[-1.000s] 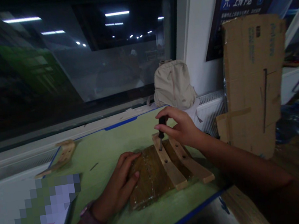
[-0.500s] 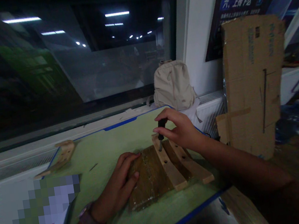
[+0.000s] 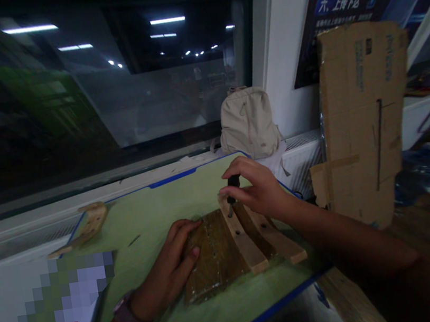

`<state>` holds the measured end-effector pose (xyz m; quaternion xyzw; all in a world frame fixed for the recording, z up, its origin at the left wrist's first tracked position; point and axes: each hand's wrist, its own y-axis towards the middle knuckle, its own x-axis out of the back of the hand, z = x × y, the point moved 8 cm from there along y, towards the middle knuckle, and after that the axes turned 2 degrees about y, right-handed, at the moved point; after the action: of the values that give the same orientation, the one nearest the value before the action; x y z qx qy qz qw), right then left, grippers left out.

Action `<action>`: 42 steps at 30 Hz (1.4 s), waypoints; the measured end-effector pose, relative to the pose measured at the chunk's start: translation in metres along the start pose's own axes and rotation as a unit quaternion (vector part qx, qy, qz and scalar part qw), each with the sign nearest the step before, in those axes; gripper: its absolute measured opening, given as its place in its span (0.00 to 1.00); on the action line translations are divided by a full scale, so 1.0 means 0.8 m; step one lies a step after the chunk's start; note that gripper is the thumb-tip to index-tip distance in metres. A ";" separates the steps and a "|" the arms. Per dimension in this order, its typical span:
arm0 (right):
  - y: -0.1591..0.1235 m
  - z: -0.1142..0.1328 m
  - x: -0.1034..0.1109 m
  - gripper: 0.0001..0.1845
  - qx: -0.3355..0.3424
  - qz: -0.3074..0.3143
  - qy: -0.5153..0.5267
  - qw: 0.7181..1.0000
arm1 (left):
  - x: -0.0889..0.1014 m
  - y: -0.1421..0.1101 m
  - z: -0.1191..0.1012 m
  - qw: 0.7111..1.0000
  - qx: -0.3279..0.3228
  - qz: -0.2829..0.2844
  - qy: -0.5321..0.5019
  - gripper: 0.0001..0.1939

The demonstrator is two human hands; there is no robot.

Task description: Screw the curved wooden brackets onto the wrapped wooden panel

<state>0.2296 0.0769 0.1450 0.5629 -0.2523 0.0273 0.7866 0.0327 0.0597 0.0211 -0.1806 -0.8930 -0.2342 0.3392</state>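
A brown wooden board [image 3: 222, 256] lies on the green tabletop, with two pale curved wooden strips across its right part. My right hand [image 3: 256, 184] pinches the black handle of a screwdriver [image 3: 233, 182] between thumb and fingers. Its shaft points down at a hole near the far end of the left strip [image 3: 246, 244]; the very tip is hard to make out. Partly under my right hand, the right strip [image 3: 280, 240] shows a dark hole. Flat against the board's left side rests my left hand [image 3: 175, 262], fingers extended and thumb apart on top.
Another curved wooden piece [image 3: 94, 220] lies at the table's far left corner. A thin dark stick [image 3: 134, 240] and a partly pixelated sheet [image 3: 70, 314] are on the left. A beige backpack [image 3: 248, 123] stands behind the table; cardboard [image 3: 366, 129] leans at the right.
My right fingers have shifted slightly around the handle, and the screwdriver sits a little lower. My left hand and the board stay in place.
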 end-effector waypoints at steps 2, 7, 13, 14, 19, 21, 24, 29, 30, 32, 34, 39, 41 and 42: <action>0.000 0.009 -0.001 0.07 0.016 0.014 0.019 1.000 | -0.001 0.000 0.001 1.000 0.001 0.005 0.002 0.18; -0.005 0.022 -0.021 0.16 0.017 0.106 0.115 0.987 | -0.001 0.001 0.001 1.000 0.002 0.007 0.012 0.17; -0.004 -0.020 -0.008 0.09 -0.070 0.018 0.022 0.997 | -0.001 0.000 0.000 1.000 0.003 0.012 0.006 0.18; -0.003 -0.020 -0.006 0.10 -0.064 0.016 0.009 0.998 | -0.001 0.000 -0.001 1.000 0.003 0.011 0.004 0.18; -0.002 0.014 -0.010 0.08 0.016 0.060 0.057 0.996 | -0.001 0.000 0.001 1.000 0.003 0.007 0.006 0.18; -0.004 0.021 -0.017 0.12 0.018 0.087 0.107 0.990 | -0.001 0.000 0.002 1.000 0.000 0.003 0.008 0.18; -0.007 0.013 -0.024 0.14 -0.017 0.098 0.152 0.983 | -0.001 0.000 0.003 1.000 -0.001 0.001 0.010 0.18; -0.004 -0.014 -0.008 0.11 -0.050 0.019 0.028 0.998 | -0.003 0.000 0.004 1.000 0.003 0.010 0.000 0.18; -0.003 -0.011 -0.007 0.10 -0.038 0.017 0.013 0.999 | -0.003 0.000 0.004 1.000 0.001 0.010 -0.002 0.18; -0.002 -0.001 -0.008 0.10 -0.005 0.031 0.013 0.999 | -0.004 0.000 0.004 1.000 0.000 0.011 -0.003 0.18; -0.002 0.013 -0.012 0.11 0.022 0.056 0.039 0.997 | -0.004 0.000 0.004 1.000 0.001 0.011 -0.002 0.17; -0.006 0.016 -0.020 0.14 0.002 0.086 0.096 0.992 | -0.003 0.000 0.005 1.000 0.009 0.009 -0.001 0.18; -0.005 0.004 -0.014 0.12 -0.020 0.049 0.071 0.996 | -0.004 0.000 0.004 1.000 0.008 0.013 -0.001 0.18; -0.004 0.000 -0.010 0.11 -0.024 0.027 0.048 0.998 | -0.004 0.000 0.004 1.000 0.006 0.013 -0.001 0.17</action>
<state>0.2240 0.0775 0.1389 0.5351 -0.2295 0.0696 0.8100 0.0330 0.0606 0.0171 -0.1908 -0.8920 -0.2245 0.3429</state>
